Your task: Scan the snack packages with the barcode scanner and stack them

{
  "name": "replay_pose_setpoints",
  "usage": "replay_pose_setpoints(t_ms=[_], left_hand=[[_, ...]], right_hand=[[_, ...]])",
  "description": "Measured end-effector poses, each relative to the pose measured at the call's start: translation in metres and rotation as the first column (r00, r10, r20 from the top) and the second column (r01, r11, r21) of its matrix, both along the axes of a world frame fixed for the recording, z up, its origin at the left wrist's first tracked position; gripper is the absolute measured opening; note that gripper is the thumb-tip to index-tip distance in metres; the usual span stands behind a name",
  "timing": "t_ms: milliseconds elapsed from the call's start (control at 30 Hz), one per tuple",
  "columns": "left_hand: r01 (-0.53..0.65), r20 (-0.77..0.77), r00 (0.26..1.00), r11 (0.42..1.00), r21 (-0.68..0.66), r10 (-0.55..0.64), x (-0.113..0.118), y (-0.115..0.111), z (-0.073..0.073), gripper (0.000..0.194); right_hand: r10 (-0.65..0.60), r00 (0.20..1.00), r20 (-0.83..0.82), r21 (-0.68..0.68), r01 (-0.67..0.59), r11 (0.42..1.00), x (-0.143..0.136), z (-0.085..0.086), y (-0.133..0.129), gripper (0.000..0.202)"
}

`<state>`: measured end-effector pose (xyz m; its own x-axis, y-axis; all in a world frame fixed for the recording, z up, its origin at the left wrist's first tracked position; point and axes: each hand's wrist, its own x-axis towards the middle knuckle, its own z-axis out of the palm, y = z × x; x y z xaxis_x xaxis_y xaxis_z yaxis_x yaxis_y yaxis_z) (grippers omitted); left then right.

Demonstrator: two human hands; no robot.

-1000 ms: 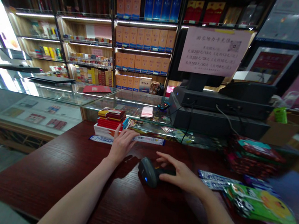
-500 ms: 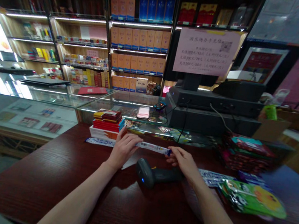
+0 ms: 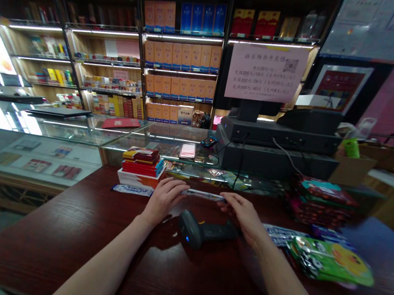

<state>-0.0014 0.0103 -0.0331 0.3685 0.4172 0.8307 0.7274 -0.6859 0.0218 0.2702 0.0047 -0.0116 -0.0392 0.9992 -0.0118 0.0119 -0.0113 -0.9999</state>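
Note:
Between my two hands a narrow, shiny wrapped packet [image 3: 203,195] is stretched out level above the dark wooden counter. My left hand [image 3: 165,197] pinches its left end, and my right hand [image 3: 241,213] grips the right end with thumb and fingers. Only a thin edge of the packet shows. Just nearer to me lies a black barcode scanner [image 3: 201,231] with a small blue light, its handle pointing right toward my right wrist. A similar blue-and-white packet [image 3: 132,190] rests on the counter left of my left hand.
A stack of small boxes [image 3: 140,168] stands behind my left hand. To the right lie a green pouch [image 3: 331,260], more blue-and-white packets [image 3: 282,236] and a pile of dark red packages [image 3: 318,203]. Beyond are a glass display case [image 3: 168,137] and a cash-register monitor bearing a paper sign [image 3: 266,73].
The packet has turned in my hands, so its printed face no longer shows and only a thin edge is seen. My left index finger has come down from its raised position.

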Motion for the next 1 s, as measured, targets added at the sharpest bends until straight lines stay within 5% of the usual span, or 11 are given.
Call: replay_pose_setpoints(t_ms=[300, 500, 733, 1000], left_hand=[[0.065, 0.097, 0.995, 0.949, -0.308, -0.037, -0.012, 0.008, 0.006, 0.022], [0.168, 0.246, 0.969, 0.771, -0.614, -0.016, -0.034, 0.004, 0.03, 0.029], [0.256, 0.251, 0.964, 0.577, -0.776, -0.091, -0.079, -0.004, 0.041, 0.056], [0.156, 0.146, 0.987, 0.611, -0.776, -0.067, -0.12, -0.024, 0.059, 0.048]], right_hand=[[-0.057, 0.998, 0.004, 0.107, 0.056, 0.993, -0.004, 0.001, 0.011, 0.04], [0.025, 0.989, 0.149, 0.3, -0.069, 0.951, -0.018, 0.01, 0.019, 0.041], [0.118, 0.93, 0.35, 0.414, -0.266, 0.871, -0.047, 0.014, 0.03, 0.032], [0.162, 0.818, 0.552, 0.428, -0.444, 0.787, -0.087, 0.028, 0.027, 0.027]])
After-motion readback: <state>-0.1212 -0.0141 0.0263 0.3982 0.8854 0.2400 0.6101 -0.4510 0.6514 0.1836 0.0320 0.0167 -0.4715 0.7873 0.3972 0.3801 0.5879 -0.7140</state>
